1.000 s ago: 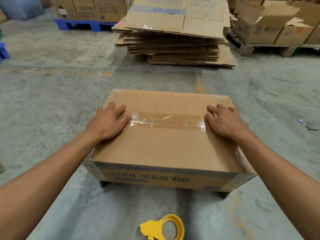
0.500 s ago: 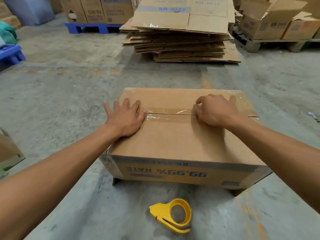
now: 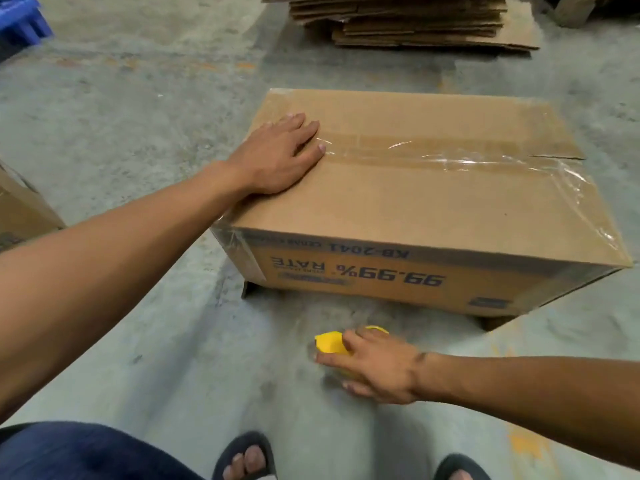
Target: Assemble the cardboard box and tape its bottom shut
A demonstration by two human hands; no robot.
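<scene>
A brown cardboard box [image 3: 433, 202] stands upside down on the concrete floor, its print inverted on the near side. Clear tape [image 3: 450, 157] runs along the centre seam of its upward face and down the right end. My left hand [image 3: 280, 157] lies flat, fingers spread, on the box's left part beside the tape's end. On the floor in front of the box lies a yellow tape dispenser [image 3: 330, 342]. My right hand [image 3: 374, 365] is curled over it, covering most of it.
A stack of flattened cartons [image 3: 415, 22] lies on the floor beyond the box. Another cardboard box [image 3: 20, 209] sits at the left edge, a blue pallet [image 3: 20, 26] at the top left. My sandalled feet [image 3: 246, 459] and one knee show at the bottom.
My right hand left the taped seam and came down to the yellow tape dispenser on the floor. The left hand stayed on the box. The camera tilted down.
</scene>
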